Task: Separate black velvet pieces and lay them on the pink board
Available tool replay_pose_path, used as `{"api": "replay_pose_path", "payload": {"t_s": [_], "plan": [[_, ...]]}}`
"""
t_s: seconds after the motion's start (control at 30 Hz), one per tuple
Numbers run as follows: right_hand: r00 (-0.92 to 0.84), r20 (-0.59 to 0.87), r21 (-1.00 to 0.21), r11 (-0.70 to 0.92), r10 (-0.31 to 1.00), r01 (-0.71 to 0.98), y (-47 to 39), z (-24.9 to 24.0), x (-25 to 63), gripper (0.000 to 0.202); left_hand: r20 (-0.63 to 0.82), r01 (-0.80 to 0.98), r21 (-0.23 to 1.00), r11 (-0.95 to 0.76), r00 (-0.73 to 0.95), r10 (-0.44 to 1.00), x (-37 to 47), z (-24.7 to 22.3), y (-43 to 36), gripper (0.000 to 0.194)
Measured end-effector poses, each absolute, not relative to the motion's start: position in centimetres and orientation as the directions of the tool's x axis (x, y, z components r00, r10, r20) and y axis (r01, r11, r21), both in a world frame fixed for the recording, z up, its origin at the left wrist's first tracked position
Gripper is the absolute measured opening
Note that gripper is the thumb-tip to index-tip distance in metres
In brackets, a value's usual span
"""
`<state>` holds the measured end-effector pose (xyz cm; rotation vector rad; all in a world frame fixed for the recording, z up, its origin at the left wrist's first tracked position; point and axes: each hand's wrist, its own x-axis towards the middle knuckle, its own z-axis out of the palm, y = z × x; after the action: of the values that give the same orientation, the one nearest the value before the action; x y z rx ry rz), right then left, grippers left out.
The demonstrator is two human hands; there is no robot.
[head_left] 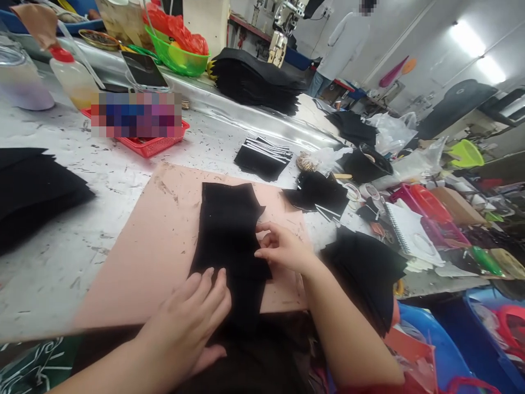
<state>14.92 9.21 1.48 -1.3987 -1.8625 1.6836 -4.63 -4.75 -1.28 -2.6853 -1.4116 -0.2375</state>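
A black fabric piece (228, 230) with a notched right side lies on a pink board in front of me. Another black strip (246, 298) shows below it and reaches over the board's near edge. My left hand (199, 314) is open, its fingertips resting at the lower left edge of the fabric and its thumb spread away. At the fabric's right edge is my right hand (285, 247), open, with thumb and index finger apart and the other fingers curled. I see nothing between its fingers.
The pink board (135, 241) lies on a worn white table. Black fabric stacks stand at the left (36, 197), at the back (256, 76) and at the right (365, 268). A red basket (151, 146) and a phone (144, 71) lie beyond. Farther back stands a person (344, 46).
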Motion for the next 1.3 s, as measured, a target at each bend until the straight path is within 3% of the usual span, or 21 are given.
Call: {"api": "replay_pose_path", "payload": {"t_s": [0.37, 0.6, 0.9, 1.3], "plan": [[-0.454, -0.358, -0.856, -0.092, 0.816, 0.509, 9.3, 1.4, 14.7, 0.039, 0.210, 0.827, 0.029, -0.562, 0.544, 0.812, -4.2, -0.8, -4.2, 0.061], [-0.426, -0.327, -0.838, -0.051, 0.843, 0.543, 8.9, 1.4, 14.5, 0.038, 0.253, 0.820, 0.006, -0.573, 0.553, 0.794, -3.3, -0.8, -4.0, 0.066], [-0.394, -0.285, -0.812, -0.001, 0.874, 0.584, 8.6, 1.2, 14.3, 0.035, 0.169, 0.778, -0.083, -0.623, 0.627, 0.760, -2.3, -1.3, -3.9, 0.074], [-0.378, -0.240, -0.762, 0.068, 0.894, 0.644, 8.4, 1.4, 14.1, 0.029, 0.085, 0.728, -0.089, -0.679, 0.685, 0.723, 0.1, -0.7, -3.1, 0.081]]}}
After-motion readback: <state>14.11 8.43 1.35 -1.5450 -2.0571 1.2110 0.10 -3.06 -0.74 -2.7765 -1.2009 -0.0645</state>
